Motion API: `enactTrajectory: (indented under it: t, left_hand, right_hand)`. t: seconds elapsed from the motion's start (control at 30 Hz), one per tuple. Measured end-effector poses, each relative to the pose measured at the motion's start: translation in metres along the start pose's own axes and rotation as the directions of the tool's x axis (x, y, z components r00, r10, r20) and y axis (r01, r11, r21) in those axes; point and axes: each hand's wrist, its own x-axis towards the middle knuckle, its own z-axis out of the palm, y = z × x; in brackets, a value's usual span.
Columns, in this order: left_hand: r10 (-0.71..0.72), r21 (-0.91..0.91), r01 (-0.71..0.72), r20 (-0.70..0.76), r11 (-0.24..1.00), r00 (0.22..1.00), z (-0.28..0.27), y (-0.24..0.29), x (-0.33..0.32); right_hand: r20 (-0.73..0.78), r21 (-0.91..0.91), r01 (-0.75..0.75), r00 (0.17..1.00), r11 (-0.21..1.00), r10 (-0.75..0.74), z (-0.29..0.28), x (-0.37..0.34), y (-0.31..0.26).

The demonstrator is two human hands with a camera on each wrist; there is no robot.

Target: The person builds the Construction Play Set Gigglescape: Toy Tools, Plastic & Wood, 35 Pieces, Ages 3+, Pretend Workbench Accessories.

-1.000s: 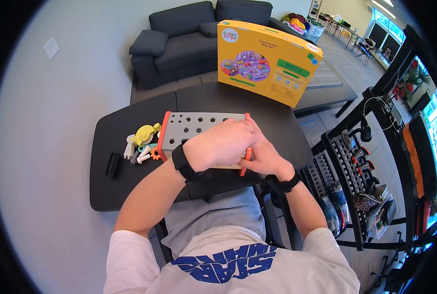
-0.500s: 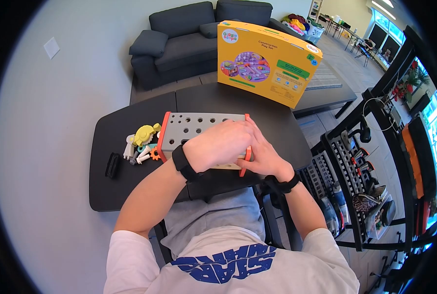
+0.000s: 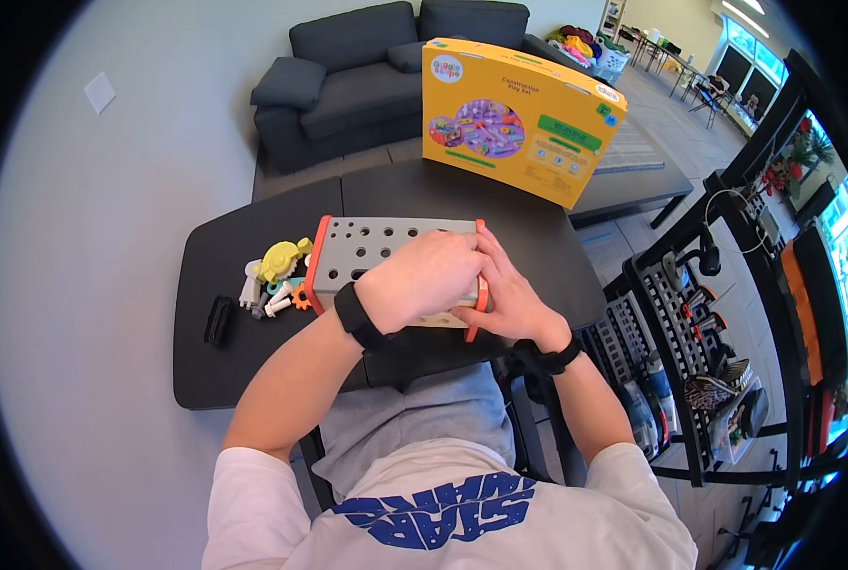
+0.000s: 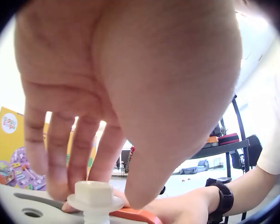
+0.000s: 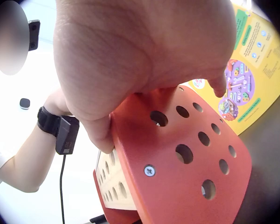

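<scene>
A grey-topped toy box (image 3: 340,254) with holes and red ends sits on the dark table. My left hand (image 3: 428,275) is over its right part; in the left wrist view its fingers (image 4: 84,149) reach down behind a white hex-headed bolt (image 4: 93,193), the thumb to the right. The bolt stands up near the grey top; whether the fingertips pinch anything is hidden. My right hand (image 3: 517,306) grips the box's red end panel (image 5: 196,172), its thumb on the pale wooden side in the right wrist view, with other fingers over the top edge.
Left of the box lie a yellow toy saw (image 3: 279,261), white bolts (image 3: 279,300), an orange gear (image 3: 300,298) and a black object (image 3: 219,321). A yellow carton (image 3: 519,123) stands at the table's back. A black shelf rack (image 3: 671,323) is on the right.
My left hand has shifted slightly on the box's right part, its fingers changing position a little. My right hand and the box have hardly moved.
</scene>
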Motion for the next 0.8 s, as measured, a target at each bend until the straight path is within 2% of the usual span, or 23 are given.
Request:
enactTrajectory:
  t: [0.03,0.1,0.13,0.17,0.2,0.33,0.37,0.4,0.43,0.5,0.53,0.6,0.73,0.8]
  left_hand:
    - [0.0,-0.004,0.0,0.002,1.0,1.0,0.003,-0.003,-0.001]
    - [0.185,-0.058,-0.192,-0.103,0.98,0.977,0.009,-0.01,0.001]
    - [0.185,-0.06,-0.192,-0.103,0.98,0.977,0.007,-0.009,0.003]
    - [0.11,-0.036,-0.107,0.078,0.994,0.991,0.005,-0.007,0.007]
    - [0.026,0.002,-0.028,0.254,1.0,0.967,0.003,-0.005,0.01]
    - [0.03,-0.131,0.004,0.257,0.991,0.966,0.006,0.0,0.012]
    - [0.111,-0.143,-0.1,0.071,0.985,0.991,0.012,-0.004,0.012]
    - [0.188,-0.137,-0.203,-0.117,0.97,0.975,0.018,-0.007,0.012]
    - [0.189,-0.137,-0.204,-0.116,0.969,0.975,0.014,-0.005,0.01]
    - [0.088,0.018,-0.086,-0.154,0.996,0.984,0.007,0.0,0.006]
    - [0.089,0.019,-0.087,-0.154,0.996,0.984,0.005,0.001,0.005]
    - [-0.119,0.064,0.116,0.05,0.991,0.992,0.002,0.002,0.004]
    - [-0.093,-0.004,0.093,0.068,0.996,0.993,0.004,-0.003,0.001]
    - [0.028,-0.016,-0.027,0.036,0.999,0.999,0.0,-0.003,-0.001]
  right_hand:
    - [0.002,0.002,-0.004,1.0,1.0,0.004,0.0,0.0,-0.001]
    - [0.0,0.018,-0.018,1.0,1.0,0.018,0.0,0.0,-0.003]
    - [0.001,0.019,-0.019,1.0,1.0,0.019,0.0,-0.001,-0.002]
    - [0.006,0.02,-0.018,1.0,1.0,0.017,0.0,-0.001,-0.001]
    - [0.012,0.022,-0.015,1.0,1.0,0.015,0.0,-0.001,0.0]
    - [0.039,-0.018,0.01,0.999,1.0,-0.009,0.0,-0.002,0.004]
    - [0.024,-0.018,0.001,1.0,1.0,-0.001,0.001,-0.002,0.004]
    - [0.009,-0.017,-0.008,1.0,1.0,0.008,0.003,-0.002,0.004]
    - [0.008,-0.016,-0.01,1.0,1.0,0.01,0.003,-0.002,0.002]
    - [-0.009,0.022,-0.039,0.999,0.999,0.039,0.001,-0.002,-0.003]
    - [-0.01,0.021,-0.039,0.999,0.999,0.039,0.001,-0.002,-0.003]
    - [-0.007,0.02,-0.005,1.0,1.0,0.005,0.001,-0.001,-0.001]
    - [-0.016,0.015,0.013,1.0,1.0,-0.013,0.002,-0.001,0.0]
    - [-0.012,-0.007,0.024,1.0,1.0,-0.024,0.004,-0.003,0.004]
